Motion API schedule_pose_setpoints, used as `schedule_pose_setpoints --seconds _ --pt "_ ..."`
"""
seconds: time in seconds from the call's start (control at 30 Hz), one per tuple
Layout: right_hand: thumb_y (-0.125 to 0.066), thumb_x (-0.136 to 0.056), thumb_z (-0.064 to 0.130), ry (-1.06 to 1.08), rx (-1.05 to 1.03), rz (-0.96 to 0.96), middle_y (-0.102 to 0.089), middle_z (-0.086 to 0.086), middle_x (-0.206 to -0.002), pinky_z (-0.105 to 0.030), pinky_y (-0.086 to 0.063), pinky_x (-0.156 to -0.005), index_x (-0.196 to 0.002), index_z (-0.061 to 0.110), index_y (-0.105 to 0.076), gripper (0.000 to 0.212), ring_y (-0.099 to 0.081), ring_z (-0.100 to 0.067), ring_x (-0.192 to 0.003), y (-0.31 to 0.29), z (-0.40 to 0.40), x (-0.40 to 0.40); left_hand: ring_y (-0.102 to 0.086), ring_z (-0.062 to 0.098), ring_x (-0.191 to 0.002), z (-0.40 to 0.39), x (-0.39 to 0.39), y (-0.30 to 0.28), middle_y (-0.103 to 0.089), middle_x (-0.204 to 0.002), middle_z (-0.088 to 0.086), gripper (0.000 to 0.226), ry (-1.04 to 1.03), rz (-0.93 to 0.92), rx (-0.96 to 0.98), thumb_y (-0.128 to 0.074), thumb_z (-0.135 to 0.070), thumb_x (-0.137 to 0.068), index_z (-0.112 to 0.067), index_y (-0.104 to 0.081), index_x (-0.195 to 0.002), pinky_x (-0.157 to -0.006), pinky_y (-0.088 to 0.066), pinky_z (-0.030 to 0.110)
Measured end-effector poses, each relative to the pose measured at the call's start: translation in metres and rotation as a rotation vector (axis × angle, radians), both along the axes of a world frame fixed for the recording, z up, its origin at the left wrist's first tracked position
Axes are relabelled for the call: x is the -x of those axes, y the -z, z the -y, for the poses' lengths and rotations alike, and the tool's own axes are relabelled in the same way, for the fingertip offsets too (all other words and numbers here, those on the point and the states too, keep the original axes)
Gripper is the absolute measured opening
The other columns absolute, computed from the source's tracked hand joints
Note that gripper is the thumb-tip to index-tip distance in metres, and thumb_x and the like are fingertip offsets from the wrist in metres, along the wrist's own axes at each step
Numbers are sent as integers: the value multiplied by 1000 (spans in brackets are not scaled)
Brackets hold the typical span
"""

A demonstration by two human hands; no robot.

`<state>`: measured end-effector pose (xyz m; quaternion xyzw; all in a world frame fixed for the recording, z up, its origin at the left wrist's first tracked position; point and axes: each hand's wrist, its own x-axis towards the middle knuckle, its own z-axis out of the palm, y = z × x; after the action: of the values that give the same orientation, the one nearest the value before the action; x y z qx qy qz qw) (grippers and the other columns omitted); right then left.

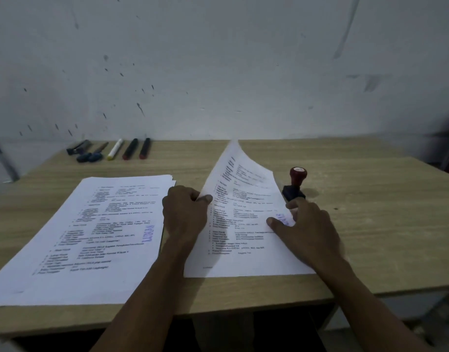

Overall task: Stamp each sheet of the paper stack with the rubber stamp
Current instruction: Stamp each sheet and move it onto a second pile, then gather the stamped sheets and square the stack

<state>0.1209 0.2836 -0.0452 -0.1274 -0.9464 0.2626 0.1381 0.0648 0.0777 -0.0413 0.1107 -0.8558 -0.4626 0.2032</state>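
A stack of printed sheets lies at the left of the wooden table, its top sheet bearing a purple stamp mark. To its right a single printed sheet is lifted, curling up at its far end, also with a purple mark near its right edge. My left hand pinches this sheet's left edge. My right hand holds the sheet's right edge by the mark, thumb on top. The rubber stamp, red handle on a dark base, stands upright just beyond my right hand, untouched.
Several pens and markers lie in a row at the table's back left, near the white wall. The table's front edge runs just below the sheets. Bare wood extends right of the stamp.
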Motion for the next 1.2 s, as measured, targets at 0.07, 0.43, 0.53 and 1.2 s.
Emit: schedule_pose_setpoints --seconds 0.07,0.43,0.53,1.2 --pt "-68 -79 57 -5 26 -9 -57 -2 -126 -44 -49 -90 -128 23 -50 63 -55 -26 -114 -1 0 1 -66 20 -57 4 0 -4 -70 -65 7 24 2 -35 -51 -78 -27 -77 -8 -71 -65 -57 -51 30" --pt "-71 -89 26 -226 730 -56 -74 7 -95 -35 -61 -76 -98 25 -68 9 -73 -11 -81 -24 37 9 -57 13 -48 75 -11 -40 -65 -51 -4 25 63 -43 -343 -73 -28 -82 -19 -72 -58 -54 -44 22" --pt "-70 -89 13 -266 764 -26 -74 4 -84 -27 -59 -59 -85 23 -69 11 -73 -11 -69 -28 64 15 -52 19 -52 110 -17 -45 -61 -57 6 23 43 -32 -312 -73 -21 -83 -13 -72 -61 -57 -40 24" --pt "-63 -83 36 -347 49 18 -56 -3 -118 -33 -39 -73 -123 20 -44 47 -56 -26 -105 -3 216 24 -55 33 -110 241 -23 -6 -59 -123 14 51 -175 299 400 -75 -40 -77 -8 -60 -115 -86 -47 38"
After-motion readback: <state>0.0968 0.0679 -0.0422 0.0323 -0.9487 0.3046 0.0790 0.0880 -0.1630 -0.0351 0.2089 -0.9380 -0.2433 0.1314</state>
